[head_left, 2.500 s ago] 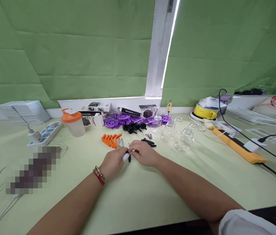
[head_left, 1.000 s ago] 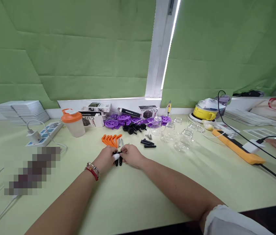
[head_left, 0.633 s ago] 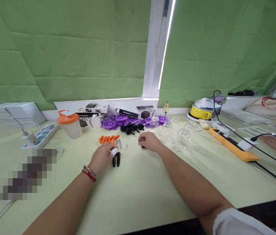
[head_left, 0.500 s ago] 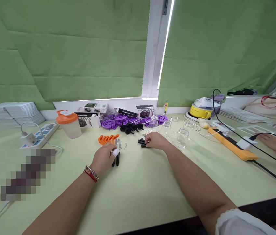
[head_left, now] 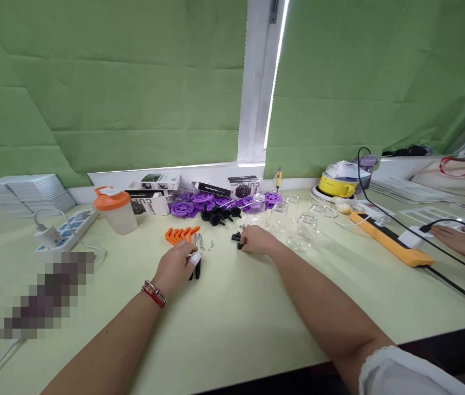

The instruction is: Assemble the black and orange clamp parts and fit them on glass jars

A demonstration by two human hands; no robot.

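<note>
My left hand (head_left: 177,267) rests on the table with curled fingers and a white wrap on the thumb. It is beside two short black rods (head_left: 198,269); whether its fingertips hold anything is hidden. My right hand (head_left: 257,240) pinches one of the small black cylindrical parts (head_left: 236,237), its fingers covering most of it. Between the hands lie long silver screws (head_left: 201,241) and several tiny screws (head_left: 211,244). A row of orange angled pieces (head_left: 180,234) sits just beyond my left hand. More small screws (head_left: 244,226) lie behind the right hand.
Behind are black knob-like parts (head_left: 216,215), purple round pieces (head_left: 183,208) and cup holder boxes (head_left: 156,204). Clear glass-like cups (head_left: 307,225) stand to the right, near an orange power strip (head_left: 392,240). An orange-lidded shaker (head_left: 115,211) is left. Another person's hand (head_left: 454,240) is far right.
My right hand has shifted slightly left and toward me on the black parts, one of which is now more covered. My left hand stays almost still.
</note>
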